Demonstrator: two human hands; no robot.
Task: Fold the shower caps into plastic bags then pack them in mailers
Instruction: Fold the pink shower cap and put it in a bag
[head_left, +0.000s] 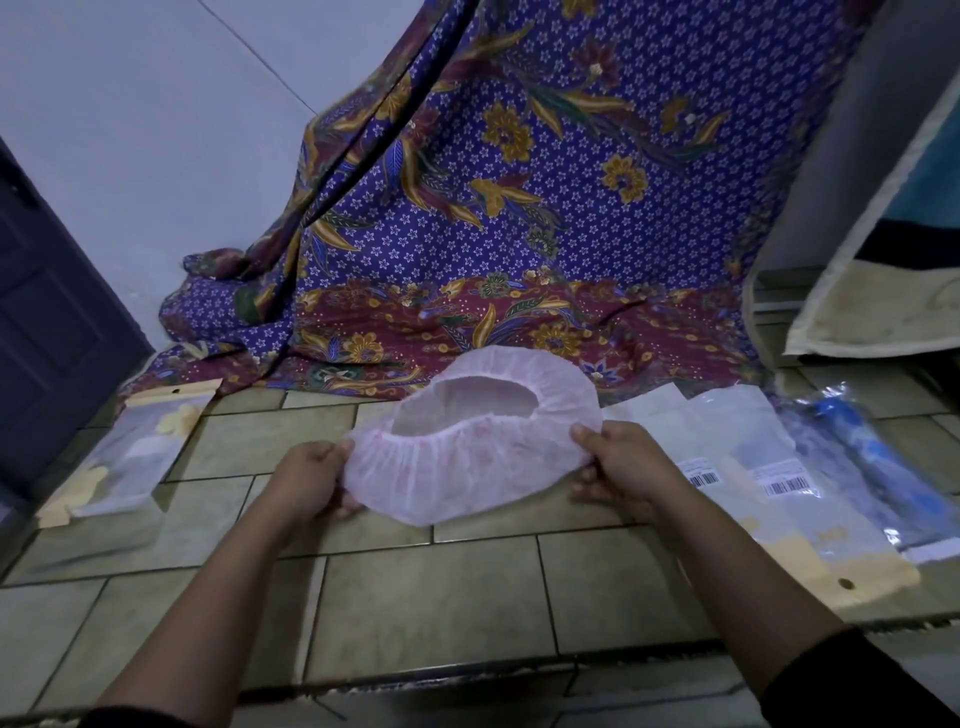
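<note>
A pink translucent shower cap (467, 462) with an elastic rim is spread open above the tiled floor, its opening facing up and away. My left hand (311, 480) grips its left edge, and my right hand (615, 470) pinches its right edge with the thumb on top. A plastic bag with yellow trim (124, 452) lies on the floor to the left. On the right lie flat plastic bags (826, 545) with barcode labels and a yellow header with a hang hole.
A purple floral cloth (493, 234) hangs and pools on the floor behind the cap. A clear packet with blue contents (862, 452) lies at the far right. A dark door (47, 322) stands left; a cream-edged mat (872, 291) leans at the right. A tile step edge (467, 670) runs nearest to me.
</note>
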